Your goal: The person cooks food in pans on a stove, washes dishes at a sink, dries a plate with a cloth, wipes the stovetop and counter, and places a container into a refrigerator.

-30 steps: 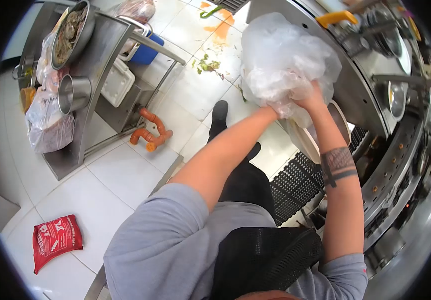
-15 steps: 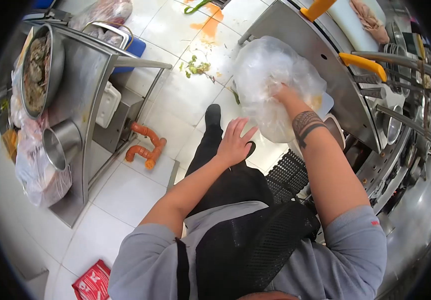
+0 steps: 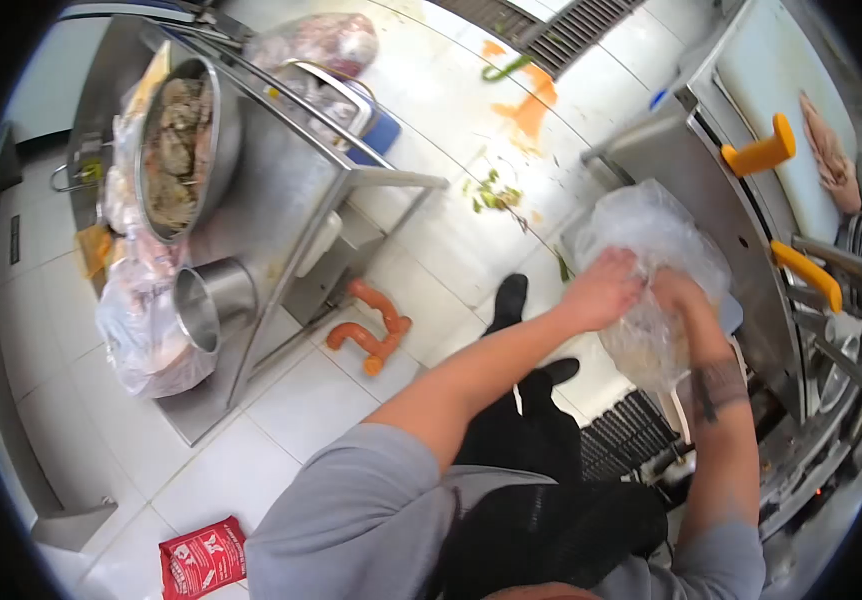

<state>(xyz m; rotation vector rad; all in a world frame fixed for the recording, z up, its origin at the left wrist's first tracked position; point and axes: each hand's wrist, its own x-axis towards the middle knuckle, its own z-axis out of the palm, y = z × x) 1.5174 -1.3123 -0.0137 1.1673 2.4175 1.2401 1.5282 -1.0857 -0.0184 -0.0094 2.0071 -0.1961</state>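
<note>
A large see-through plastic bag (image 3: 651, 215) hangs in front of me, beside the steel counter on the right. My left hand (image 3: 606, 288) is closed on its gathered upper part, fingers pinched together. Close by, my right hand (image 3: 675, 292) also grips the bag, its fingers partly buried in the folds. What the bag contains cannot be made out, though its lower part looks pale yellowish. Part of a light-coloured container (image 3: 673, 408) shows behind and below it.
At left, a steel table (image 3: 286, 215) bears a bowl of meat (image 3: 183, 150), a steel pot (image 3: 226, 300) and bagged meat. Orange pipes (image 3: 376, 335) stand on the floor near scattered greens (image 3: 496, 195) and an orange spill (image 3: 528, 110). Yellow handles (image 3: 763, 147) jut from the right counter.
My left hand has moved from spread in the air to gripping the bag beside my right hand. The view has shifted, so the surroundings sit lower and farther right.
</note>
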